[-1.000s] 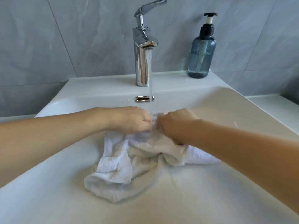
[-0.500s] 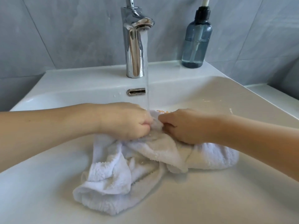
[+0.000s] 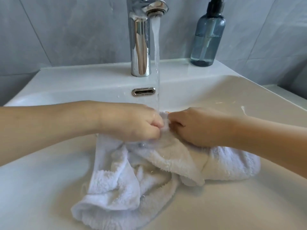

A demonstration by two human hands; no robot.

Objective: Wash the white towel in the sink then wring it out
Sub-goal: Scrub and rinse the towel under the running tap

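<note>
A crumpled white towel [image 3: 132, 183] lies wet in the white sink [image 3: 249, 196], spread from the lower left to the right. My left hand [image 3: 131, 122] grips a bunched fold of it with curled fingers. Facing it knuckle to knuckle, my right hand [image 3: 196, 127] grips the same fold. Water runs from the chrome tap [image 3: 141, 39] in a stream [image 3: 157, 63] that lands on the towel between the two hands.
A blue pump soap bottle [image 3: 207, 35] stands on the sink's back ledge at the right. A chrome overflow slot [image 3: 143, 92] sits under the tap. Grey tiled wall behind. A white counter edge [image 3: 290, 92] shows at the far right.
The view has moved closer and lower, so the tap lever is out of frame. Both hands keep gripping the towel under the stream, and more of the towel shows at the right.
</note>
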